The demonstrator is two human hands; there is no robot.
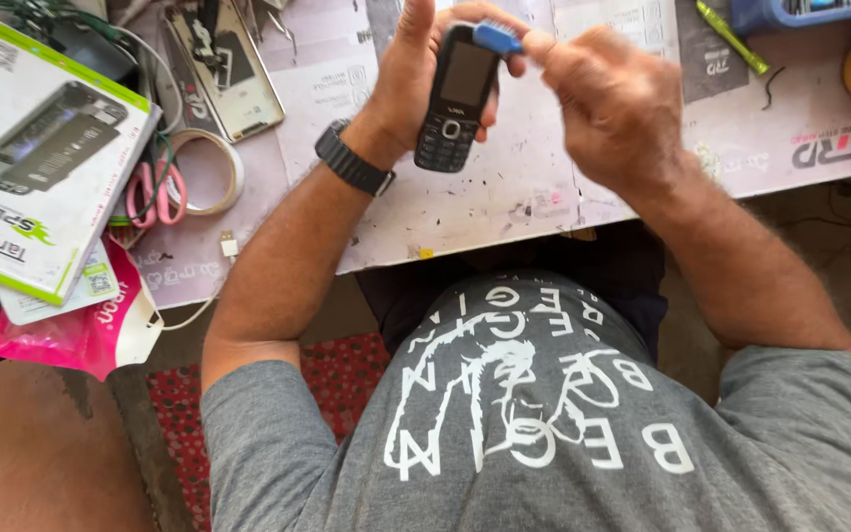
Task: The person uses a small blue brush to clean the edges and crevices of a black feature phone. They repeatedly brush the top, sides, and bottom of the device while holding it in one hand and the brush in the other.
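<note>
My left hand (pixel 416 69) holds a small black keypad phone (pixel 455 99) upright above the worktable, screen and keys facing me. A dark watch (pixel 352 158) sits on that wrist. My right hand (pixel 608 99) is closed around a small blue tool (pixel 497 37), likely a brush, and presses its tip against the phone's top edge. Most of the tool is hidden inside my fingers.
The worktable (pixel 504 197) is covered with printed paper. At the left lie a white and green box (pixel 41 148), pink scissors (pixel 155 192), a roll of tape (pixel 211 167) and a pink packet (pixel 81 335). A green pen (pixel 731 37) and a blue tray (pixel 800 12) sit at the far right.
</note>
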